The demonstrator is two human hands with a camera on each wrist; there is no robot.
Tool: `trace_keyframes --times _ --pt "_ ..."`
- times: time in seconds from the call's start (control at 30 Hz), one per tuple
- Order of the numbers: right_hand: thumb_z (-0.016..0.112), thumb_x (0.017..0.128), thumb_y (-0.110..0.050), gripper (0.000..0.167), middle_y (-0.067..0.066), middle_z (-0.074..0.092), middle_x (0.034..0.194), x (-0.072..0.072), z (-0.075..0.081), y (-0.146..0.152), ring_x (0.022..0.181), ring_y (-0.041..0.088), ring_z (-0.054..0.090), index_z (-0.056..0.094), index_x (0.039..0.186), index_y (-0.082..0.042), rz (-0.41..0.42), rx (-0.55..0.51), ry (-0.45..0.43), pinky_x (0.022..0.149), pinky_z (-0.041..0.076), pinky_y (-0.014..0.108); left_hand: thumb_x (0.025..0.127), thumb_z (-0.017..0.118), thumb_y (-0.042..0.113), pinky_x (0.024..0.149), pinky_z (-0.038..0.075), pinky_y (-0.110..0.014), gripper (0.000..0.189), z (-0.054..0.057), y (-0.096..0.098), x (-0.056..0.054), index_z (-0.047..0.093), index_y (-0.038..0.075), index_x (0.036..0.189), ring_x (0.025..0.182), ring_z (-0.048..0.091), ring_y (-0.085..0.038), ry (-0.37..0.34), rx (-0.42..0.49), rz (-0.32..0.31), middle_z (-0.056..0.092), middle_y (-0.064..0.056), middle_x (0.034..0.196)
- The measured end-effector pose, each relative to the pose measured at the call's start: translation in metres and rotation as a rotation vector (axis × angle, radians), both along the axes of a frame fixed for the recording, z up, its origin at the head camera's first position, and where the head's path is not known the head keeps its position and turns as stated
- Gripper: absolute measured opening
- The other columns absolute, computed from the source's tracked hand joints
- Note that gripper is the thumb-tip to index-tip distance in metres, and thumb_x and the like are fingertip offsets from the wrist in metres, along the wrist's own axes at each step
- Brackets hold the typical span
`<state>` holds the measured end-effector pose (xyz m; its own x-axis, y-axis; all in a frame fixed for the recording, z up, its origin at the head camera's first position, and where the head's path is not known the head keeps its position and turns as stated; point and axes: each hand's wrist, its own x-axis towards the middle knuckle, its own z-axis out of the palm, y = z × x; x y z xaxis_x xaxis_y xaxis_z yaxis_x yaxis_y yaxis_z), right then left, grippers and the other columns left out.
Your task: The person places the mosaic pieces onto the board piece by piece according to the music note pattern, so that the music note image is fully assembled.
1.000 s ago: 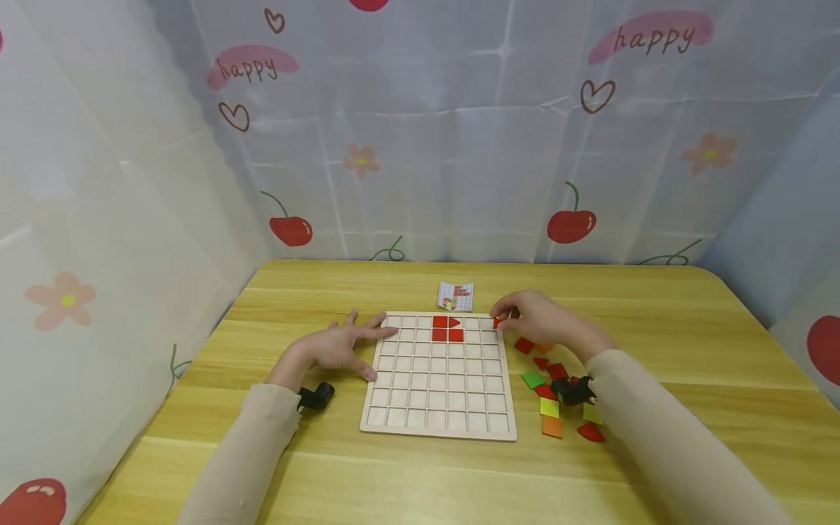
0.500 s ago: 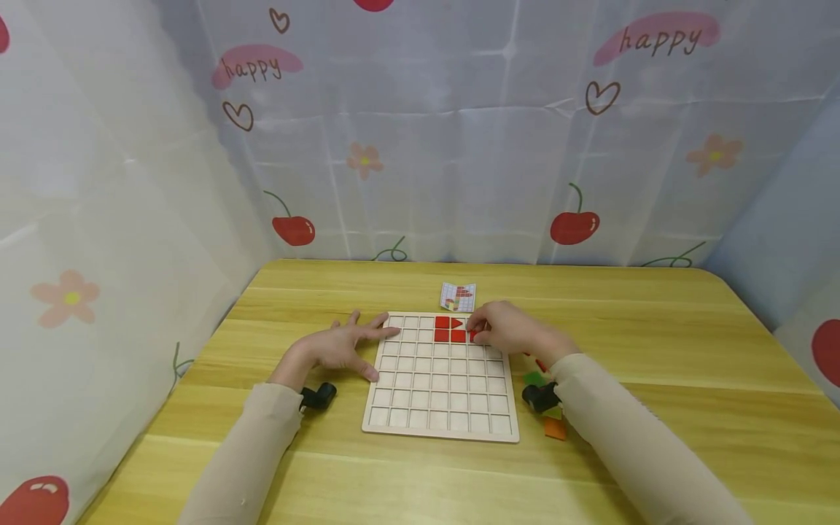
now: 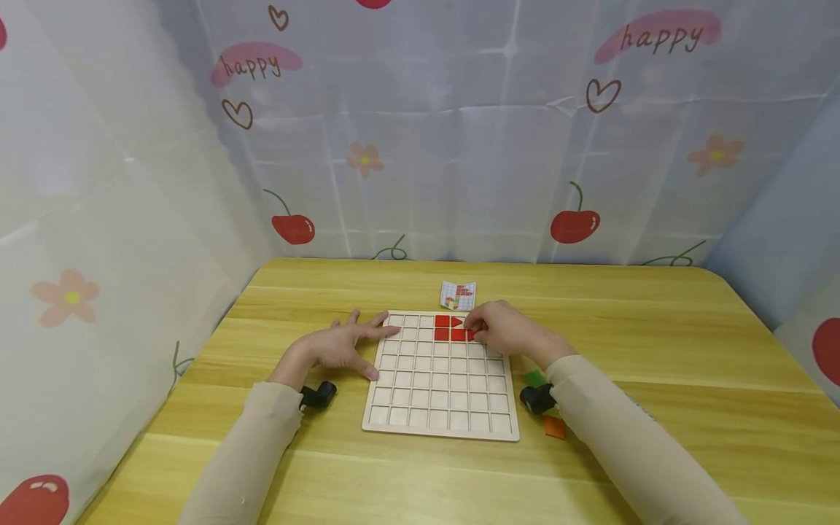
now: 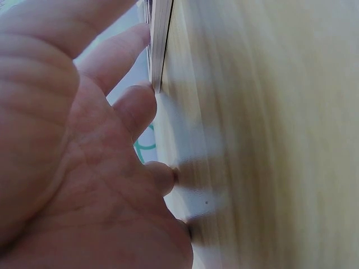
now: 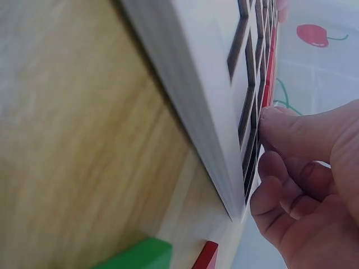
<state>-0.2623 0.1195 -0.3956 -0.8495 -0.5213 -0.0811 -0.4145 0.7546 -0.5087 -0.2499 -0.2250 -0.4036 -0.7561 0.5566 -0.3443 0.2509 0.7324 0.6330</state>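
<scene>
A pale wooden grid board point(image 3: 440, 397) lies on the table, with several red tiles point(image 3: 442, 335) in its two far rows. My right hand point(image 3: 510, 329) pinches a small red tile point(image 3: 470, 336) at the right end of the second row; the fingers hide much of it. In the right wrist view the thumb point(image 5: 291, 131) is right at the row of red. My left hand point(image 3: 336, 347) is spread at the board's left edge, index finger over the far left corner and thumb at the side. The left wrist view shows its fingers reaching the board's edge point(image 4: 161, 45).
Behind the board stands a small folded pattern card point(image 3: 457, 296). To its right lie loose pieces, among them a green tile point(image 3: 534, 378) and an orange tile point(image 3: 554, 427), partly hidden by the right sleeve. A patterned curtain point(image 3: 420, 131) rises behind the table.
My right hand has moved left from the board's far right corner, carrying the red tile to the end of the second row, where it has settled lower. The left hand stays put.
</scene>
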Motion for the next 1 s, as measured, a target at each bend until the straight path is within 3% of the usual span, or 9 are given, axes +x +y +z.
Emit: trace_keyframes --times 0.27,0.53,0.67,0.83,1.0 --pt "0.070 0.095 -0.001 0.016 0.004 0.073 0.099 -0.002 -0.001 -0.001 0.089 0.017 0.061 0.075 0.108 -0.008 -0.015 -0.023 0.008 0.086 0.055 0.036 0.079 0.086 0.039 0.115 -0.017 -0.077 0.090 -0.001 0.000 -0.001 0.041 0.040 0.157 0.156 -0.025 -0.040 -0.004 -0.011 0.005 0.003 0.011 0.175" --pt "0.067 0.097 -0.002 0.018 0.006 0.074 0.104 0.002 0.006 0.008 0.090 0.019 0.062 0.074 0.113 -0.004 -0.008 -0.053 0.008 0.085 0.056 0.036 0.080 0.086 0.039 0.114 -0.017 -0.078 0.091 -0.001 0.000 -0.001 0.040 0.039 0.158 0.156 -0.026 -0.041 -0.001 -0.006 -0.005 0.002 0.010 0.175" --pt "0.066 0.097 -0.001 0.016 0.007 0.074 0.101 0.005 0.010 0.019 0.085 0.016 0.060 0.075 0.111 -0.003 0.005 -0.074 0.022 0.078 0.054 0.031 0.080 0.086 0.039 0.115 -0.017 -0.077 0.090 -0.001 0.000 -0.001 0.040 0.041 0.158 0.156 -0.026 -0.040 -0.002 -0.011 0.000 0.003 0.011 0.175" --pt "0.066 0.097 -0.002 0.017 0.007 0.071 0.099 0.009 0.012 0.038 0.073 0.015 0.057 0.074 0.113 -0.003 -0.005 -0.077 -0.028 0.065 0.051 0.029 0.080 0.086 0.039 0.117 -0.018 -0.074 0.091 0.000 0.000 -0.001 0.040 0.038 0.158 0.156 -0.025 -0.042 -0.003 0.000 -0.012 0.003 0.007 0.175" --pt "0.066 0.095 0.000 0.021 0.007 0.071 0.101 0.011 0.012 0.059 0.078 0.017 0.056 0.074 0.115 -0.003 -0.001 -0.046 -0.031 0.069 0.051 0.029 0.080 0.085 0.039 0.117 -0.018 -0.074 0.090 -0.002 -0.001 -0.002 0.040 0.039 0.158 0.156 -0.026 -0.040 -0.001 -0.009 -0.006 0.003 0.010 0.175"
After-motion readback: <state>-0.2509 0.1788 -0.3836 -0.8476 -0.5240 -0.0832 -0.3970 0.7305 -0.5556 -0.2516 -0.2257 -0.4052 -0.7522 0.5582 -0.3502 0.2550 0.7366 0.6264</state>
